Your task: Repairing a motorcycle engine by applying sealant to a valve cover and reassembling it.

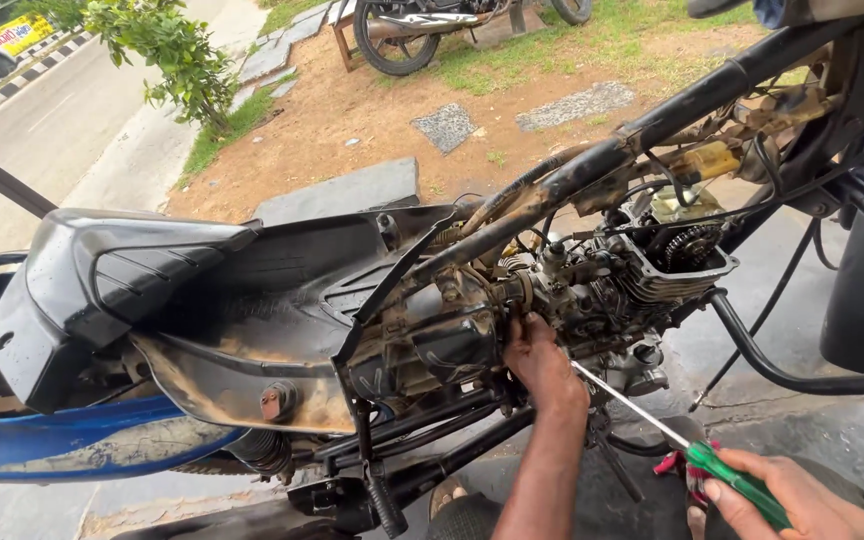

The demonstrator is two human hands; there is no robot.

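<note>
We see our left hand (pixel 542 362) reaching up from below to the side of the motorcycle engine (pixel 592 295), its fingers curled against the grimy metal just beside the carburettor; whether the grip is clamped on a small part there or only pressing on it, we cannot tell, since the fingertips are hidden against the engine. Our right hand (pixel 802 500) sits low at the right, its grip closed tight around the green handle of a screwdriver (pixel 692 450), whose thin steel shaft slants up and left, its tip lying near the left wrist below the engine. The engine hangs in a stripped black frame (pixel 652 125), with an open cover at the cylinder head showing a toothed sprocket (pixel 692 245). To the left lies the dusty black plastic underseat tray (pixel 252 300), with a blue panel (pixel 72 440) under it. Beyond, another motorcycle's wheel (pixel 397 40) stands on bare earth and grass
</note>
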